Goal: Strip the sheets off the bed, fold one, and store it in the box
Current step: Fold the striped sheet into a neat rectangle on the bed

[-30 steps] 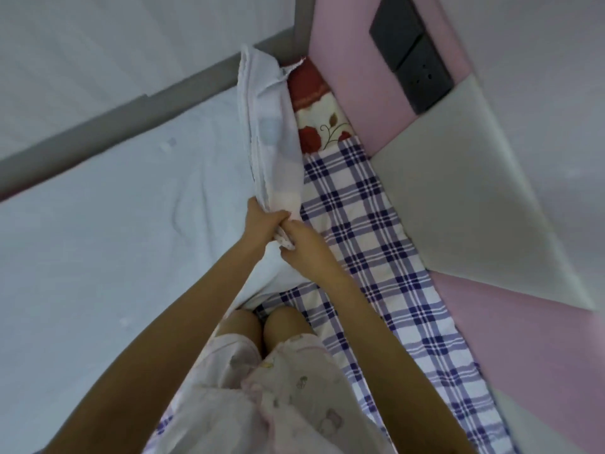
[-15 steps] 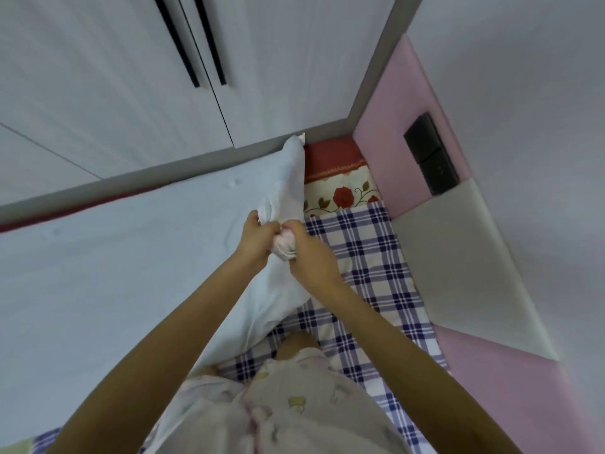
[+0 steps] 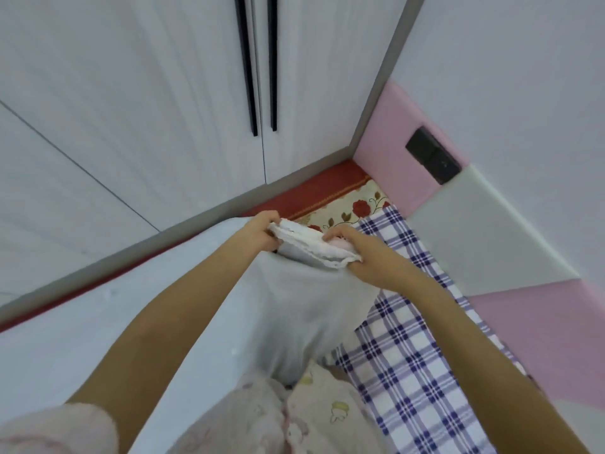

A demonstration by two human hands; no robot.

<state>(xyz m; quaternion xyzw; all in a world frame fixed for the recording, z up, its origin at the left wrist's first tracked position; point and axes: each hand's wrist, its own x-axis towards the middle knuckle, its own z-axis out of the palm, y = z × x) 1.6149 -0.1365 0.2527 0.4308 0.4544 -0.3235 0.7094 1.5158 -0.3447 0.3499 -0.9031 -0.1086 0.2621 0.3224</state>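
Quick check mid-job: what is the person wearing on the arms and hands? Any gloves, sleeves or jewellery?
The left hand and right hand are bare: no gloves, and no ring, watch or bracelet shows. Both forearms are uncovered. A pale pink fuzzy sleeve ends high on the left arm; the right arm leaves the frame before any sleeve appears.

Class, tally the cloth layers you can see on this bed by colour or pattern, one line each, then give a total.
white sheet: 1
blue checked sheet: 1
red floral cover: 1
Total: 3
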